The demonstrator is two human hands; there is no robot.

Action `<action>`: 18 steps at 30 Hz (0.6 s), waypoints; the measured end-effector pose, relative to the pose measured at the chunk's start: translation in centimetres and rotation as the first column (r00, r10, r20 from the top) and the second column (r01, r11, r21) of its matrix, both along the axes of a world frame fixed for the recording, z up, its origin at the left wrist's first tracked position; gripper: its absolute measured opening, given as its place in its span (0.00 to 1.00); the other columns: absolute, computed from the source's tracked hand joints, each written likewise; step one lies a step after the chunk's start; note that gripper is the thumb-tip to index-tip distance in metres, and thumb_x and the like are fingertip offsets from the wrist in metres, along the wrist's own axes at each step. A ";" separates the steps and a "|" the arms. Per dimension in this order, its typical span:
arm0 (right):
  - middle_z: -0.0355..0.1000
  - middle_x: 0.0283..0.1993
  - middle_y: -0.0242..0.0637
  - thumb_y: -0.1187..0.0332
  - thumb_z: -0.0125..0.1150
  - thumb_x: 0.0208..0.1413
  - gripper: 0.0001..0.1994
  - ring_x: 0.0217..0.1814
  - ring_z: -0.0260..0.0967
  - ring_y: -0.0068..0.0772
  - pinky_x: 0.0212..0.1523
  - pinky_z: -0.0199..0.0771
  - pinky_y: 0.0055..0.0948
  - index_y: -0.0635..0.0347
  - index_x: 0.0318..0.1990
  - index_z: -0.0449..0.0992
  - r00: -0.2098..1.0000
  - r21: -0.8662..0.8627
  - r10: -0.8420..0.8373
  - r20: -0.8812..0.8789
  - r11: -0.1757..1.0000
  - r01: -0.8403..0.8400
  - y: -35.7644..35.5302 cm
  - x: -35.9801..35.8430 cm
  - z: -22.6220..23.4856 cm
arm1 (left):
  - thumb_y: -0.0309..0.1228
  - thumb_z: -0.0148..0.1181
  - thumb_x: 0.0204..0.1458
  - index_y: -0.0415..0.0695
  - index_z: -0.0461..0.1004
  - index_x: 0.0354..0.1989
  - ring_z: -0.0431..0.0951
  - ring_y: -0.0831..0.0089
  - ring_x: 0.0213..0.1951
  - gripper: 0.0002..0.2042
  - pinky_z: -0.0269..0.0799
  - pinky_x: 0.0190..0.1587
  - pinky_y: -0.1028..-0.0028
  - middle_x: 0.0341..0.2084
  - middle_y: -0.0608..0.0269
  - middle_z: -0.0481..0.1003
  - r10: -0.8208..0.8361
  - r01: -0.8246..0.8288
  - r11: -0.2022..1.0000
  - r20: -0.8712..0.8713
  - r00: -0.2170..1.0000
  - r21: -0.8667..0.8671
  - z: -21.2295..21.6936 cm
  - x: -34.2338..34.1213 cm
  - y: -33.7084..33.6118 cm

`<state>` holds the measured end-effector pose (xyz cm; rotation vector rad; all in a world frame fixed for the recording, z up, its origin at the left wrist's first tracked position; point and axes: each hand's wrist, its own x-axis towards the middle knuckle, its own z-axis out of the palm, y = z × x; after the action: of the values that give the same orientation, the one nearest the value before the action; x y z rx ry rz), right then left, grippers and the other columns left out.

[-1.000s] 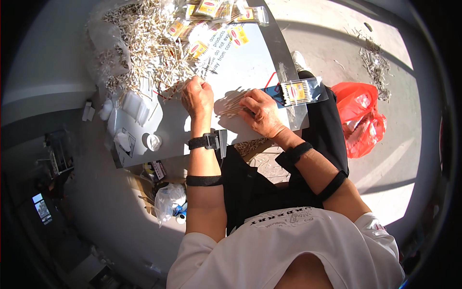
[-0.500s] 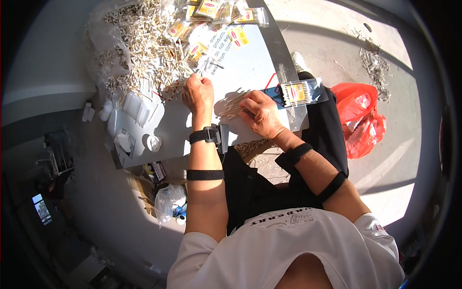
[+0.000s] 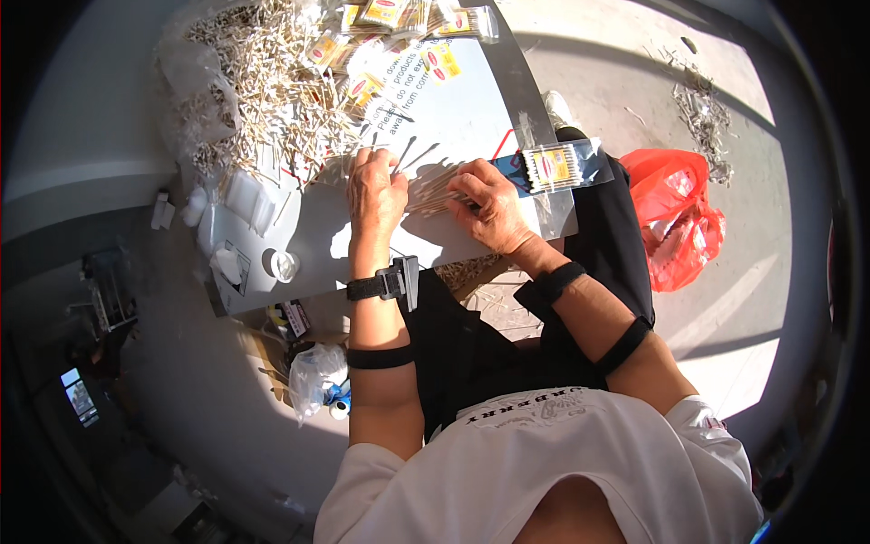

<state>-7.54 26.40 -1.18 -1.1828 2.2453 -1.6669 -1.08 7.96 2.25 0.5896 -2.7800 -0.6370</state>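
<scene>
Left hand (image 3: 376, 192) is being pressed palm-down on the board (image 3: 471, 118), fingers curled over one end of a bundle of sticks (image 3: 433, 192); grip looks narrow, closed on the sticks. Right hand (image 3: 489, 207) is being held at the other end of the same bundle, fingers pinched shut around it. Bundle is being kept flat on the board between both hands, probably so the sticks are being lined up and evened before being let go. Board is being rested across the lap as a work surface, near edge toward the body.

Loose pile (image 3: 263, 82) of the same sticks is being kept at the far left of the board, within reach of the left hand. Filled clear packets (image 3: 390, 36) with yellow labels are being stacked at the far edge, away from the working spot. One filled packet (image 3: 555, 166) is being left just beside the right hand at the board's right edge. Small white cap (image 3: 281, 264) is lying near the board's near left corner. Red bag (image 3: 675, 218) is lying on the floor to the right, well apart.

Fingertips are being hidden by the sticks and hard shadow, so stick count and exact hold cannot be told. Stick type is too small to be made out. Far packets are being cut off by the frame edge.
</scene>
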 end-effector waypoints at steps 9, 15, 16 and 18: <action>0.66 0.45 0.42 0.83 0.56 0.47 0.12 0.44 0.69 0.39 0.44 0.72 0.31 0.62 0.40 0.74 0.948 -0.075 -0.113 0.299 0.987 0.141 0.3 0.1 0.8 | 0.18 0.59 0.44 0.44 0.73 0.41 0.68 0.57 0.46 0.14 0.63 0.52 0.60 0.40 0.59 0.70 -0.097 0.089 0.990 -0.067 0.993 -0.105 -0.8 0.9 4.0; 0.64 0.58 0.44 0.81 0.50 0.57 0.13 0.58 0.64 0.37 0.59 0.65 0.29 0.67 0.50 0.71 0.873 -0.297 -0.069 0.483 0.925 0.238 0.0 0.1 0.1 | 0.39 0.60 0.53 0.41 0.58 0.65 0.50 0.54 0.69 0.33 0.44 0.69 0.52 0.68 0.53 0.53 -0.096 0.102 0.970 0.037 0.995 -0.219 -1.2 2.4 7.0; 0.63 0.61 0.44 0.79 0.48 0.61 0.13 0.62 0.62 0.37 0.61 0.63 0.30 0.67 0.52 0.70 0.879 -0.291 -0.058 0.472 0.932 0.217 -0.2 0.1 0.2 | 0.48 0.58 0.53 0.40 0.50 0.69 0.42 0.57 0.72 0.40 0.35 0.71 0.52 0.71 0.52 0.45 -0.102 0.128 0.975 0.146 0.984 -0.183 -1.3 2.7 7.2; 0.63 0.61 0.45 0.77 0.49 0.61 0.13 0.63 0.62 0.38 0.61 0.63 0.30 0.67 0.52 0.70 0.877 -0.280 -0.056 0.477 0.936 0.212 -0.2 0.1 0.4 | 0.48 0.57 0.53 0.39 0.50 0.69 0.43 0.58 0.72 0.39 0.35 0.71 0.52 0.71 0.52 0.46 -0.103 0.136 0.968 0.158 0.982 -0.210 -1.6 2.8 7.0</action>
<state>-7.44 26.18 -0.81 -0.5765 1.8364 -2.1611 1.67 14.93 0.67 0.4408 -2.9875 -0.3116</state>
